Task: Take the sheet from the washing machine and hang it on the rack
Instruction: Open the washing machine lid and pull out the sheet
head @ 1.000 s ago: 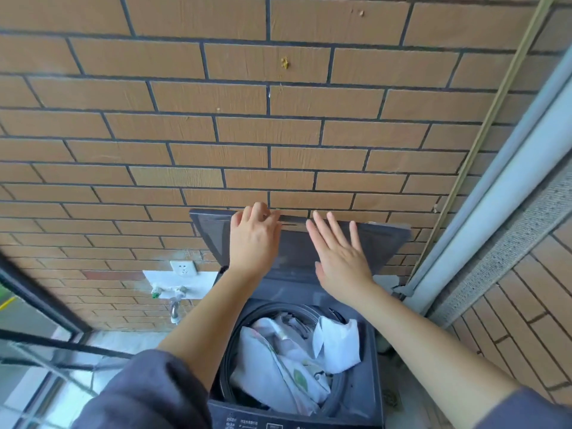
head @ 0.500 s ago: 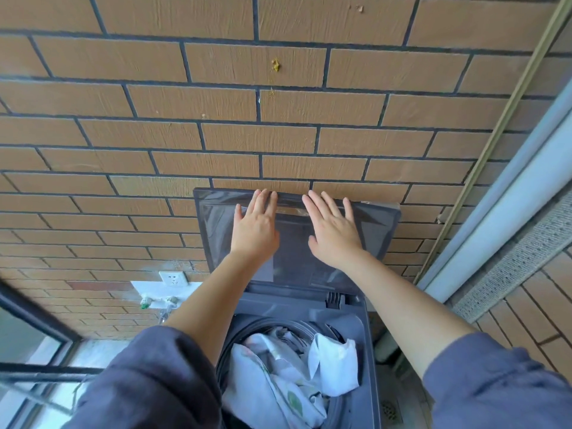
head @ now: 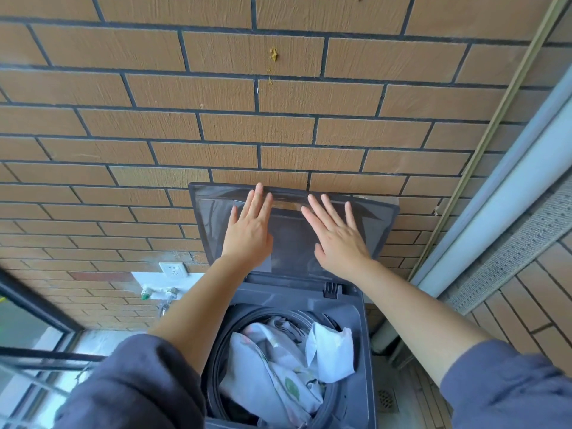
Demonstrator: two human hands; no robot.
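The washing machine [head: 303,300] — lid [head: 294,239] raised — holds the crumpled sheet [head: 272,363].

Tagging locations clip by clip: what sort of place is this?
Probably a home's laundry balcony or utility corner: a top-loading washing machine stands against a brick-tiled wall, with a wall socket and water taps beside it and a floor drain by its base.

Left hand [head: 247,230], right hand [head: 340,239]: two. One washing machine [head: 353,308], one lid [head: 377,218], one socket [head: 173,269].
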